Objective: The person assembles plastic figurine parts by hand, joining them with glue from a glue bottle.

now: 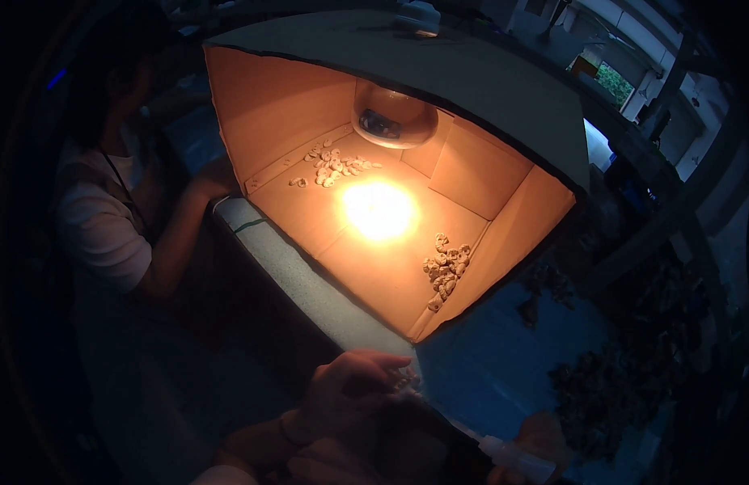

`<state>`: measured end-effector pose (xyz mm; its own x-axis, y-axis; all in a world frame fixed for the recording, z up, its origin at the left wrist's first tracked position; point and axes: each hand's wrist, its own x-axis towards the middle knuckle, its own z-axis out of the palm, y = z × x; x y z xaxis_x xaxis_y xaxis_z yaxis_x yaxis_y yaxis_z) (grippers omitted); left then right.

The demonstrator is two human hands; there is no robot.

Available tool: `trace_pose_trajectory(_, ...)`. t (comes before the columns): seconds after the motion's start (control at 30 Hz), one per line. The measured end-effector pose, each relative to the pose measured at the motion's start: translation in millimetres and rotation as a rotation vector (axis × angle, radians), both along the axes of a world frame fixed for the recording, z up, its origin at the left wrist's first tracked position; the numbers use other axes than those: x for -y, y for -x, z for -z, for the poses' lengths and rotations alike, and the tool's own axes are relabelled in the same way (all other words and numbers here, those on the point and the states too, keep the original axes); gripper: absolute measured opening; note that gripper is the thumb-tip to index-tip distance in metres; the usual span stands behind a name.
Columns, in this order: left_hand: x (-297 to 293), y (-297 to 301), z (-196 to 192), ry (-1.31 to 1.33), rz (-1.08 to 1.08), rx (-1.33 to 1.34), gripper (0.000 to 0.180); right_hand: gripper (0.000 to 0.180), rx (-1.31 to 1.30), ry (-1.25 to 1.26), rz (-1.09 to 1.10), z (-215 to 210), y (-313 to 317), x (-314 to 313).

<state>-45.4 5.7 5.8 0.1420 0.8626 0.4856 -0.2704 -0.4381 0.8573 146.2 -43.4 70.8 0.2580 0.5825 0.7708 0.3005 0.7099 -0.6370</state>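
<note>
In front of the box's near corner, my left hand (346,392) has its fingers bent around a small, pale, lumpy piece (405,381), which pokes out at the fingertips. Its exact kind is too dark to make out. At the lower right, my right hand (543,440) is closed around a whitish, translucent bottle (520,462), its narrow end toward my left hand. Inside the open-fronted cardboard box (508,166), one heap of small beige curled pieces (336,167) lies at the back left. A second heap of similar pieces (447,267) is against the right wall.
A glowing lamp (395,117) hangs under the box top and throws a bright spot on its floor. To the left sits another person (107,218), an arm by the box. Dark clumps (609,396) lie on the blue surface (488,364) to the right.
</note>
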Motion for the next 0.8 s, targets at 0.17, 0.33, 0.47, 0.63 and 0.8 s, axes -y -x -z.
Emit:
trace_pose_trajectory(0.17,7.4,4.4,7.5,0.046,-0.087,0.05,0.025,0.043,0.088,0.135,-0.011,37.3,-46.3,-22.5)
trace_pose_trajectory(0.33,9.4,-3.4,6.8,0.115,-0.143,0.137,0.024,0.033,-0.177,0.338,0.091,67.9,-62.4,-72.3)
trace_pose_trajectory(0.47,14.8,-1.7,0.8,0.149,-0.182,0.054,0.023,0.025,-0.078,0.603,0.025,79.7,-70.0,-112.5)
trace_pose_trajectory(0.63,23.8,2.6,8.9,0.154,-0.079,0.091,0.021,0.032,0.308,0.565,0.216,117.8,-73.6,-165.7)
trace_pose_trajectory(0.8,32.9,9.9,15.4,0.222,-0.079,0.109,0.022,0.038,0.628,0.551,0.44,114.3,-68.7,-186.2)
